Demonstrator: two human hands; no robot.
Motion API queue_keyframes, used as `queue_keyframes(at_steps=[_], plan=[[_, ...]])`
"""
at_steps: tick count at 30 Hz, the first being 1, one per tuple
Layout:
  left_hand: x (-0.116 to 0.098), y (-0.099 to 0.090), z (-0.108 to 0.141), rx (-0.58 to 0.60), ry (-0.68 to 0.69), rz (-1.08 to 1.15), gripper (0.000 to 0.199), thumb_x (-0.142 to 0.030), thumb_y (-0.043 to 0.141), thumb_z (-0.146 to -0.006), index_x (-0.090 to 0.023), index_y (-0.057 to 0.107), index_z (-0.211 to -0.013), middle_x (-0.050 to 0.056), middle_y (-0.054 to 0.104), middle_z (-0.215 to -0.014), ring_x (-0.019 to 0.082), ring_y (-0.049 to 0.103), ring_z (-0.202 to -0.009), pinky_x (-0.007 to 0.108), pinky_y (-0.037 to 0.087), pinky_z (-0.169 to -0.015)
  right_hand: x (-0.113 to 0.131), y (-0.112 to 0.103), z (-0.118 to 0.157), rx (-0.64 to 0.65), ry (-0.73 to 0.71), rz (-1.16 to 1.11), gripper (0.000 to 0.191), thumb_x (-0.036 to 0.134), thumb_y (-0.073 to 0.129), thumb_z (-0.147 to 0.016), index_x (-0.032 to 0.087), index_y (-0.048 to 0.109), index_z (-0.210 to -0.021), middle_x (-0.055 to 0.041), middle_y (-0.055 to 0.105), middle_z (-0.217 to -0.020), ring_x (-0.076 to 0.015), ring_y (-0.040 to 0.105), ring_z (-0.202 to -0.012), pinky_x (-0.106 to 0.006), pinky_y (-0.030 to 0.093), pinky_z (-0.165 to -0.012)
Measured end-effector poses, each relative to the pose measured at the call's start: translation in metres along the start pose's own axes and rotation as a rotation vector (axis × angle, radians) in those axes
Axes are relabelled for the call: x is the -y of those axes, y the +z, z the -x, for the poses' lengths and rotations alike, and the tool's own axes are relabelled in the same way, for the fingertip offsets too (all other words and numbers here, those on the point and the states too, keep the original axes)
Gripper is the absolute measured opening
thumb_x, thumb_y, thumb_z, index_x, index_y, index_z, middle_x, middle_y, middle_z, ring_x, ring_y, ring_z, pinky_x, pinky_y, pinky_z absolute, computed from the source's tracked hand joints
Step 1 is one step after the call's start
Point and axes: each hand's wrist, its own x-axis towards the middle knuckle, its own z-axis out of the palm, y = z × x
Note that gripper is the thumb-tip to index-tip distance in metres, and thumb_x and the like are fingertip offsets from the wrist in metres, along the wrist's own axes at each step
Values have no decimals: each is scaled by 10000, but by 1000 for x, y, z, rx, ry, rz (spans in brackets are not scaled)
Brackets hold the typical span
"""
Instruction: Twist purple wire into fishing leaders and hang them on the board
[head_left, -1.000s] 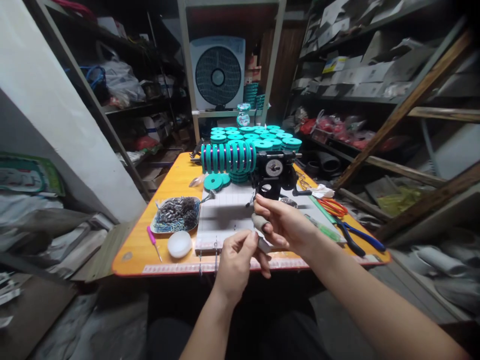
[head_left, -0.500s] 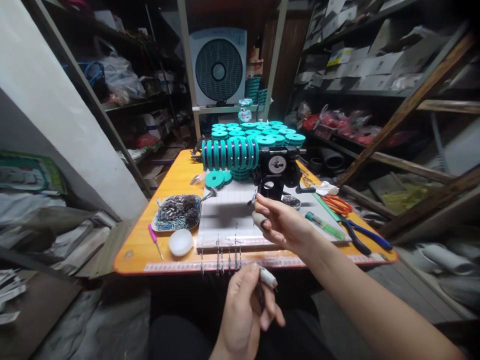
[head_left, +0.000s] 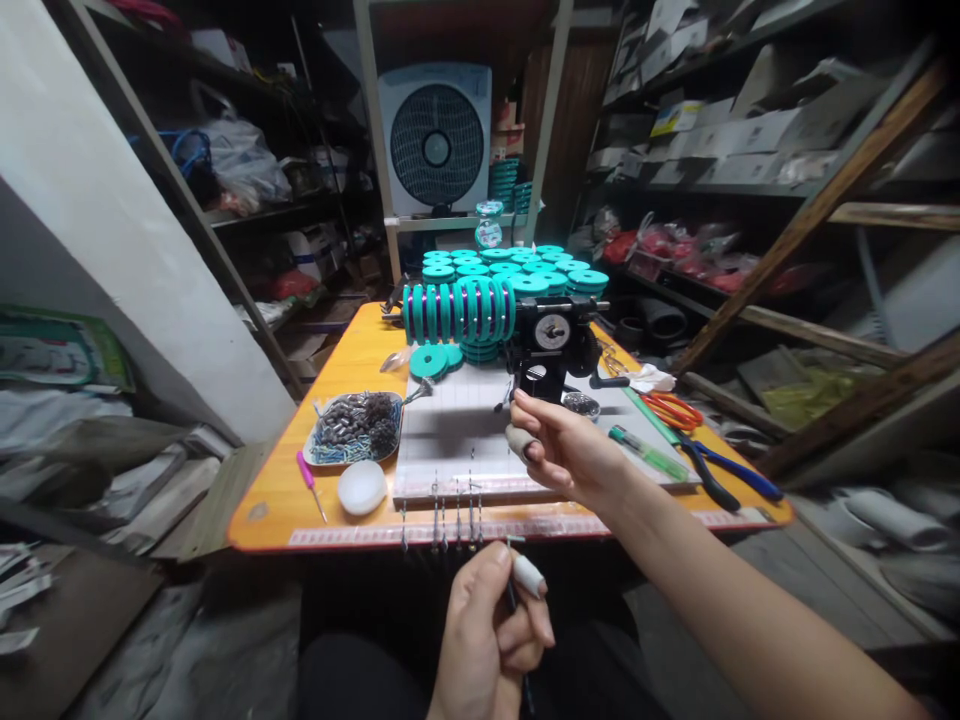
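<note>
My left hand (head_left: 491, 625) is low in front of the table edge, its thumb and index finger closed on a small thin piece (head_left: 516, 540) with a pale greenish tip. A dark thin strand (head_left: 529, 692) shows below that hand. Above the white board (head_left: 442, 425), my right hand (head_left: 566, 445) has its thumb and index fingertips pinched; anything between them is too fine to see. Both hands wear a pale finger wrap. Several small metal rigs (head_left: 459, 520) hang along the table's front edge, left of my hands.
A tray of metal weights and swivels (head_left: 352, 430), a white bowl (head_left: 362, 487) and a pink-handled needle tool (head_left: 307, 475) lie left. A winding machine (head_left: 551, 345) carries teal spools (head_left: 457, 310). Pliers (head_left: 720, 475) and a green tube (head_left: 649, 452) lie right.
My left hand has dropped slightly and turned, so the pale greenish tip now shows above its fingers. My right hand has hardly moved.
</note>
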Motion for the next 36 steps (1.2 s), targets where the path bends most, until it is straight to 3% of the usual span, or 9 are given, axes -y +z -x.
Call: queue_keyframes(at_steps=[8,10,13,16,18,22,27,31,36], plan=[[8,-5,-5,1,75,-123,373,-432,671,-830,-101,627,-664,49,632,-493,-3,229,-373,108,146,-360,3,3,3,33,-57,149,419,481,579,-879,196,396,-633,69,503,-451,-15,340,-230,-88,242,-227],[7,-4,-9,18,123,-217,303,-394,593,-897,-115,629,-785,56,673,-652,14,319,-409,126,218,-379,9,3,7,53,-91,229,398,487,581,-885,185,462,-655,61,517,-446,-22,356,-236,-88,238,-225],[0,-1,-17,74,169,-291,194,-334,479,-961,-206,562,-1081,79,649,-1090,72,518,-538,218,412,-466,22,3,15,83,-119,372,325,442,596,-904,135,636,-805,36,559,-440,-26,374,-240,-86,233,-228],[-12,7,-29,126,244,-383,275,-320,426,-987,-288,451,-1259,76,547,-1319,182,642,-935,358,498,-817,34,5,22,99,-126,570,338,410,580,-930,105,702,-1011,38,554,-414,-24,377,-252,-82,261,-251],[-23,16,-38,162,305,-546,283,-349,414,-995,-278,492,-1258,68,591,-1274,214,570,-1137,372,418,-960,40,6,24,100,-141,740,377,427,542,-948,114,704,-1083,52,535,-406,-21,372,-260,-83,263,-261],[-45,35,-55,224,404,-717,294,-399,437,-984,-206,658,-972,49,687,-983,179,598,-941,302,410,-874,42,8,25,95,-128,841,416,441,532,-946,114,681,-1156,35,576,-463,-47,448,-310,-95,281,-248],[-54,42,-64,276,422,-703,282,-367,556,-933,-163,655,-764,26,662,-730,137,541,-643,270,403,-658,36,3,20,134,-27,432,278,338,583,-925,81,675,-973,-21,657,-510,-45,448,-267,-98,305,-243],[-45,39,-58,268,386,-578,269,-340,489,-965,-166,647,-834,22,675,-704,145,608,-637,264,429,-635,24,1,10,106,29,231,351,383,423,-965,168,506,-700,15,622,-505,-44,424,-230,-116,324,-238],[-35,35,-42,212,327,-460,277,-312,496,-956,-159,628,-766,12,652,-565,173,666,-647,260,457,-641,15,6,0,26,74,92,401,353,308,-999,200,373,-634,38,560,-456,-56,426,-212,-116,278,-199]])
